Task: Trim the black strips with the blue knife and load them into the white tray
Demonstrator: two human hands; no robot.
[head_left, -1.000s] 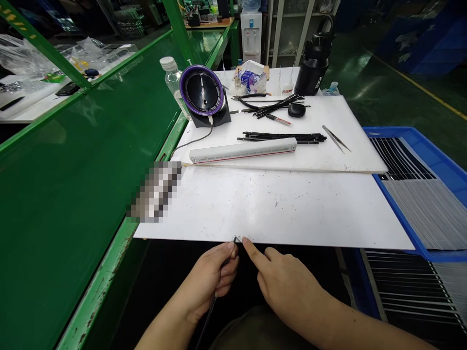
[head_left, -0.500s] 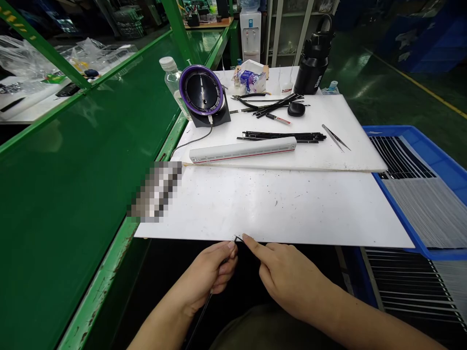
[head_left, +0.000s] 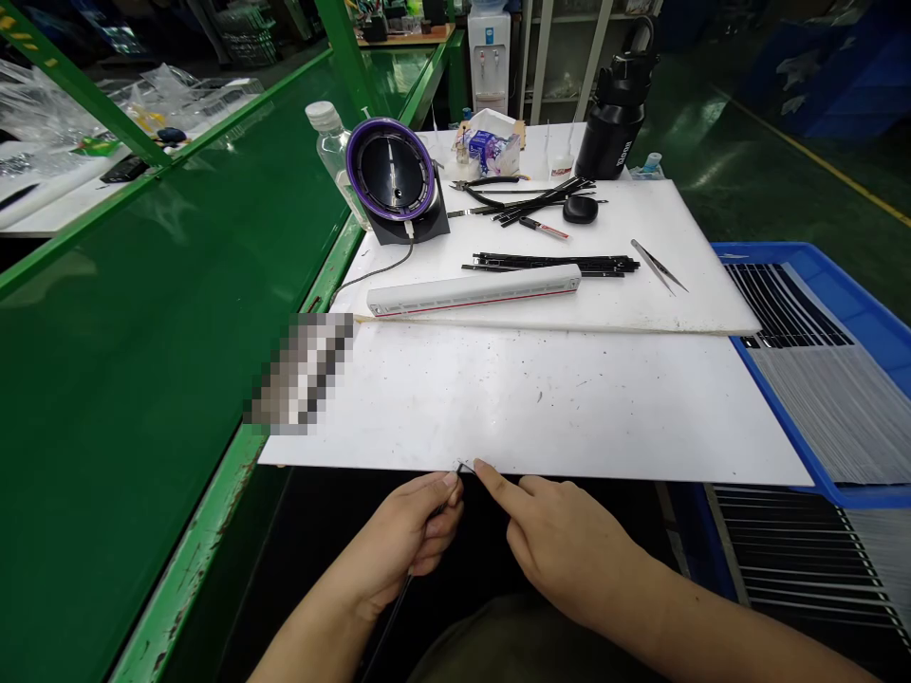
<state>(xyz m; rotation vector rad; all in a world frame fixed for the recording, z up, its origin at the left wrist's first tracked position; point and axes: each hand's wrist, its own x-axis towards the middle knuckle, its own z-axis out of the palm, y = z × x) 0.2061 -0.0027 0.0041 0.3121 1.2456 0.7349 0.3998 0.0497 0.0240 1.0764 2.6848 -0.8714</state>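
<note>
My left hand (head_left: 417, 522) is closed round a thin black strip (head_left: 393, 621) at the table's front edge. The strip's lower part trails down below the hand, and its short upper end shows past the thumb. Close to that end is my right hand (head_left: 551, 526), its index finger stretched out and the fingertip at a small thin dark piece by the strip's tip. The thumb stands apart from the index finger, while the other fingers are curled and partly hidden; I see nothing held in them.
On the white table (head_left: 569, 398) lie a long white bar (head_left: 474, 292), black strips (head_left: 548, 264), tweezers (head_left: 659, 266) and pliers (head_left: 488, 193). A purple-rimmed fan (head_left: 391, 171) and a black bottle (head_left: 612, 123) stand behind. A blue crate (head_left: 879, 356) holds strips at right.
The view has shifted very slightly. Both hands keep nearly the same position, with the right index fingertip still at the strip's end.
</note>
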